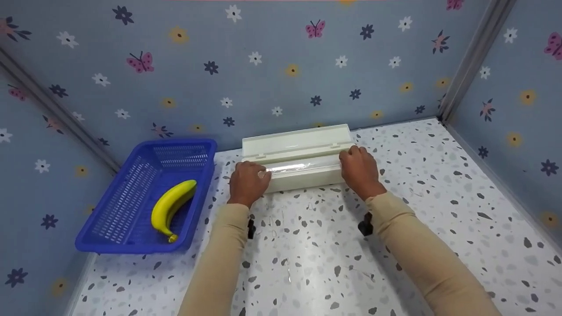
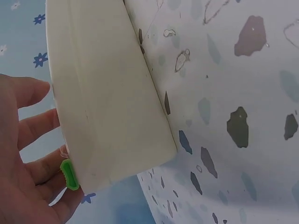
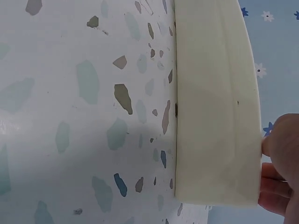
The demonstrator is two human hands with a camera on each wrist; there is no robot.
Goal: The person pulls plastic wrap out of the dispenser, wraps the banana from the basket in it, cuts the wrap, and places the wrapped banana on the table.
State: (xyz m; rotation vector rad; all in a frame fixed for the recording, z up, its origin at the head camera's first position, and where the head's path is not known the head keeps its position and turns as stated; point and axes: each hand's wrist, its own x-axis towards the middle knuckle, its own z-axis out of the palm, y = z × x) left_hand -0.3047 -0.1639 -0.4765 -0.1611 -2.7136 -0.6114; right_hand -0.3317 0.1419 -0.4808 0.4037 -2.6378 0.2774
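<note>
A white cling-film dispenser box (image 1: 303, 173) lies near the back wall with its lid (image 1: 296, 141) raised and a clear roll of film (image 1: 300, 166) showing inside. My left hand (image 1: 247, 182) is at the box's left end, with its spread, fairly straight fingers (image 2: 32, 126) reaching over the top beside a small green slider (image 2: 68, 174). At the right end my right hand (image 1: 359, 169) rests its fingertips (image 3: 275, 175) over the top edge. No thumb shows on the front wall (image 3: 217, 107). Whether either hand pinches the film is hidden.
A blue plastic basket (image 1: 131, 206) with a yellow banana (image 1: 171, 206) in it stands at the left, close to the left wall. Flowered walls close in the speckled tabletop (image 1: 325, 254) at the back and on both sides.
</note>
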